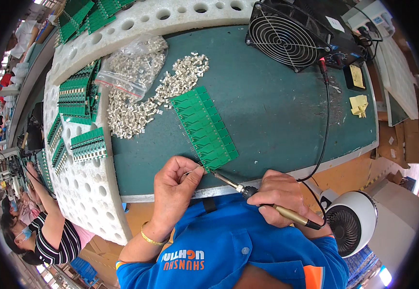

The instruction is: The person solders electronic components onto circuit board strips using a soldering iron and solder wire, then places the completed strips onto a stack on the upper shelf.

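Observation:
A green circuit board panel lies slanted on the mat, rows of pins along its left side. At its lower-left corner my left hand pinches a thin solder wire between thumb and index finger. My right hand grips a soldering iron, its tip meeting or very near that same corner, by my left fingertips. The iron's black cord runs up to a black control box. Above and left of the panel lie a heap of small silver components and a clear bag of more.
White perforated foam carries stacked boards along the left and back. A fan, a sponge holder and a yellow pad sit at right; a white fan stands below. A co-worker works at far left.

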Motion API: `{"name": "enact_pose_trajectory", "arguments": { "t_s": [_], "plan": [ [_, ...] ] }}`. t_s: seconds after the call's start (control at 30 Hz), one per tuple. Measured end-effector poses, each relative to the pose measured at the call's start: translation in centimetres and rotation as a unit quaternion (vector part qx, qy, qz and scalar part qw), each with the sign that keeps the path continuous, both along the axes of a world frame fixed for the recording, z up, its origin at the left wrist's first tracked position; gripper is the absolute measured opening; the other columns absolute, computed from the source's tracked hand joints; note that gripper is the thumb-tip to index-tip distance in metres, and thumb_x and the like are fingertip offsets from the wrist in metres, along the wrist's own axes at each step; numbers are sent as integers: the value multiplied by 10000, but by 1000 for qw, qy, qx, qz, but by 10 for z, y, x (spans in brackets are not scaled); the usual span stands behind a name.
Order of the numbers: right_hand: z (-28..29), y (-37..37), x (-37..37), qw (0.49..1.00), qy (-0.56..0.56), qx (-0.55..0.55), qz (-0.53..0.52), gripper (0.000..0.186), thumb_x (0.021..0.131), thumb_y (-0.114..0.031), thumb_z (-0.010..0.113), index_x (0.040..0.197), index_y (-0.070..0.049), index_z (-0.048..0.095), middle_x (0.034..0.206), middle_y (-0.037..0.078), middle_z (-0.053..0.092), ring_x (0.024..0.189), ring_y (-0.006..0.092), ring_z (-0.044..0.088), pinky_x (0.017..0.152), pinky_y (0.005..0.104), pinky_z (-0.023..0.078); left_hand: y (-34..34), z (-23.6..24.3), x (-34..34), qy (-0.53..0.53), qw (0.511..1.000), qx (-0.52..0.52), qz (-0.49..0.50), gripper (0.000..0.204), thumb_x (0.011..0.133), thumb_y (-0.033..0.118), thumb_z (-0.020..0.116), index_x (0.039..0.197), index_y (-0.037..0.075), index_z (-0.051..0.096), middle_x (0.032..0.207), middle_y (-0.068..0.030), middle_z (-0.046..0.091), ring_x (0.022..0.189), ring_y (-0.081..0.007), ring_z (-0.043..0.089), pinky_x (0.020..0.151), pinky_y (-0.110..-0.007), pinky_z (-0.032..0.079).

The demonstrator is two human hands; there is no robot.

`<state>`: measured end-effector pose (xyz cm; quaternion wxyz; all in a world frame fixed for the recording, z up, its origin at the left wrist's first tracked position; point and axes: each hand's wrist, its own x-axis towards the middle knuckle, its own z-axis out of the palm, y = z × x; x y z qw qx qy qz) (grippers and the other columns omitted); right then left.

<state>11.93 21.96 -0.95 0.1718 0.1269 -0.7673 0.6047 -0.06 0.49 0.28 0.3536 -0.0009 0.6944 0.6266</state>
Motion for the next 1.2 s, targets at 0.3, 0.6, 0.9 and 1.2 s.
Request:
{"name": "enact_pose_trajectory", "arguments": {
  "t_s": [0.3, 0.6, 0.9, 1.2],
  "plan": [
    [-2, 3, 0, 1000, 11, -16, -4, 197, 772, -64, 644, 961, -22, 681, 646, 53, 615, 527, 203, 577, 549, 343, 426, 1, -1, 1, 14, 1000, 15, 15, 61, 952, 39, 647, 954, 11, 592, 823, 28, 631, 699, -1, 512, 592, -159, 399],
    [-4, 2, -1, 1000, 11, -14, -4, 207, 761, -55, 649, 963, -24, 683, 651, 53, 620, 543, 202, 591, 564, 343, 439, 1, 1, 0, -3, 1000, 30, 6, 60, 954, 40, 630, 975, 24, 577, 913, -43, 683, 827, -50, 608, 770, -194, 475],
    [-5, 1, -6, 1000, 8, -12, -7, 211, 725, -29, 599, 922, -8, 671, 629, 70, 601, 491, 215, 519, 535, 358, 416, 1, -3, 1, 14, 999, 50, 6, 43, 976, 26, 595, 983, 3, 558, 912, -39, 675, 811, -39, 589, 695, -176, 457],
    [-5, 8, -2, 1000, -2, -7, -6, 258, 691, 4, 636, 938, -53, 682, 638, 39, 605, 534, 191, 571, 559, 342, 423, 1, -3, 1, 20, 999, 42, 0, 46, 976, 25, 596, 980, 4, 555, 905, -40, 675, 808, -38, 586, 693, -175, 451]
  ]
}}
